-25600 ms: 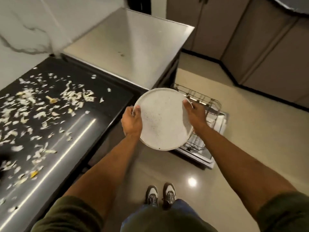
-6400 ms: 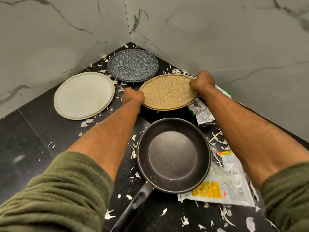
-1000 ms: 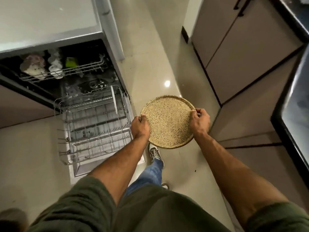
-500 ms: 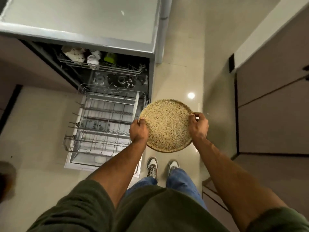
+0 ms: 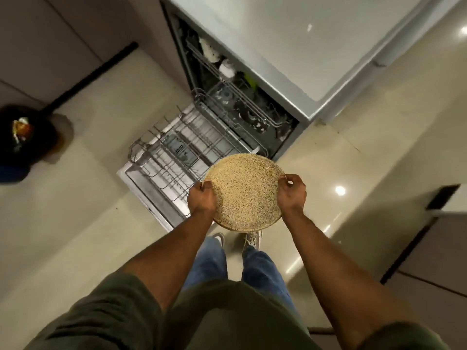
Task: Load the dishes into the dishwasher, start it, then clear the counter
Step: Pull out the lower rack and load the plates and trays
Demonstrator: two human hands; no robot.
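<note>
**Obs.** Speckled plate: tan, round, held roughly flat and face up, in the air over the near right corner of the lower rack. From the head camera its rim overlaps the corner wires. It does not appear to touch the rack.

**Grip.** The left hand clasps the rim on the rack side. The right hand clasps the opposite rim, on the side away from the rack. Both have fingers curled round the edge; which digits lie above and which below I cannot resolve. Neither hand carries anything else.

**Surroundings, from the rack.**
- The rack is drawn out over the dropped door of the dishwasher, and most tine rows look free.
- A pale edge shows at the rack's far right corner, just beyond the plate. Cannot tell what it is.
- Behind the rack, the upper rack holds a few pale items and something green.
- Well left of the rack, a dark bin stands on the floor.
- The shoes are just on the near side of the rack.

**Judgement, step in hand:** seat this plate in the rack.
- Bend down rather than reach from standing height.
- Turn the plate from flat to on-edge before it meets the tines.
- Pick a free slot between two tine rows.
- Let the rim settle on the rack floor and check that it stands unaided before either hand loosens.
- Letting one hand go while the plate is flat looks risky, since a wide plate would lever against a one-sided hold.
</note>
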